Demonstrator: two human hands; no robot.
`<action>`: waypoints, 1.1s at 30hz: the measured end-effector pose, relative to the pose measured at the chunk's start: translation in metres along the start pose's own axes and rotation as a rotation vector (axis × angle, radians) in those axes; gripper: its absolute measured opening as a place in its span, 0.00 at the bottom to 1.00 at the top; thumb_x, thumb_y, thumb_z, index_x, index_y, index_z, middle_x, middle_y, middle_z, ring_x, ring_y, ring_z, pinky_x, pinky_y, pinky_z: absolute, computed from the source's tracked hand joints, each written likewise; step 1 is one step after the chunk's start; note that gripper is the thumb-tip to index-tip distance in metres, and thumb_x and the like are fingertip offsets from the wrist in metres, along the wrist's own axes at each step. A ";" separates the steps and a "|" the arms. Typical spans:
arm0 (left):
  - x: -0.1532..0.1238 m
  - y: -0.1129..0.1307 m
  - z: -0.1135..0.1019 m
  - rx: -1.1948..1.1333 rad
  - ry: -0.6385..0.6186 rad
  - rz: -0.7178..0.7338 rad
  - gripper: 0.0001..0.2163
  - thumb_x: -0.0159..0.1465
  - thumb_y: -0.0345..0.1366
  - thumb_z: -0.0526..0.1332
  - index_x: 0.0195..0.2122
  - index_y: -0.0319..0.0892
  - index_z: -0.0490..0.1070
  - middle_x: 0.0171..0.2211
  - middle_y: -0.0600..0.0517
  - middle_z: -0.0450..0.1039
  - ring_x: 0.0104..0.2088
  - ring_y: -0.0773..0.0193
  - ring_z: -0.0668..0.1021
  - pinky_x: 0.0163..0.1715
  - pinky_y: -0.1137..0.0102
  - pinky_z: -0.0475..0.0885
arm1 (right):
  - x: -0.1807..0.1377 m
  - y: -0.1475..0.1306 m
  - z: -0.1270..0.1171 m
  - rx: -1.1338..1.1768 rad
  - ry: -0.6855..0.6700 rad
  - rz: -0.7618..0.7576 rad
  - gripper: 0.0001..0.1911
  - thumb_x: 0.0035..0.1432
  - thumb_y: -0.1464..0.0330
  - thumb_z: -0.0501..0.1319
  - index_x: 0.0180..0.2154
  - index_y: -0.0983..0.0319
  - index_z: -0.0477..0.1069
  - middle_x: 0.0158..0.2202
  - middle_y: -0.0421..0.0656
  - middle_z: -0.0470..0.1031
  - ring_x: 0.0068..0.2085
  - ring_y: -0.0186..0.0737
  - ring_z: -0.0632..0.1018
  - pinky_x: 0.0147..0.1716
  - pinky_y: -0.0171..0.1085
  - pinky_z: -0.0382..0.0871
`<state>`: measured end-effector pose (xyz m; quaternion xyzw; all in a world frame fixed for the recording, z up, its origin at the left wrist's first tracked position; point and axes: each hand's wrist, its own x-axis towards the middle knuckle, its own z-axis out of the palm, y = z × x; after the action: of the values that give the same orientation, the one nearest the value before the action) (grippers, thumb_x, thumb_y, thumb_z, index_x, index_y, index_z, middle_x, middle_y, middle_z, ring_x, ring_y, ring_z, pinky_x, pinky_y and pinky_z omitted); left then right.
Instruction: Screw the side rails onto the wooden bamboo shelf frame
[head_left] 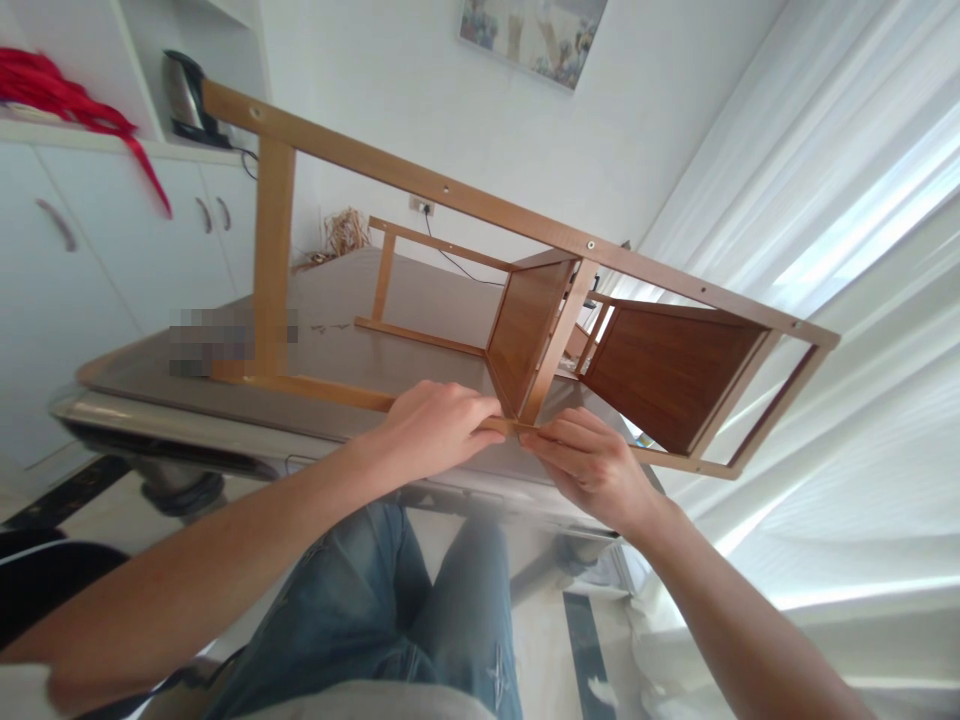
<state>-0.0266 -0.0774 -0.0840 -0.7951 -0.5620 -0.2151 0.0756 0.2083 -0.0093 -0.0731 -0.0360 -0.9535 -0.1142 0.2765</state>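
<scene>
A light wooden shelf frame [465, 205] with two dark brown shelf panels [667, 370] lies on its side across a grey table [150, 385]. My left hand [435, 425] is closed over the frame's near rail, just left of the first panel's lower edge. My right hand [592, 460] pinches the same rail directly under that panel, fingers pressed together at the joint. What sits between those fingertips is too small to make out. Both hands nearly touch each other.
White cabinets [82, 250] with a kettle [186, 95] and a red item [52, 95] stand at the left. White curtains [840, 200] fill the right side. A picture [536, 30] hangs on the far wall. My jeans-clad legs [420, 620] are below the table edge.
</scene>
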 end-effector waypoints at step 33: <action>0.000 0.001 0.000 -0.008 -0.012 -0.010 0.10 0.70 0.45 0.61 0.37 0.47 0.77 0.33 0.53 0.82 0.33 0.58 0.82 0.26 0.69 0.60 | 0.003 -0.005 0.002 0.123 0.081 0.165 0.09 0.68 0.76 0.61 0.43 0.62 0.80 0.35 0.46 0.80 0.35 0.40 0.77 0.34 0.40 0.72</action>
<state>-0.0259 -0.0775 -0.0834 -0.7938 -0.5656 -0.2130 0.0678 0.2044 -0.0137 -0.0741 -0.0926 -0.9406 -0.0335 0.3248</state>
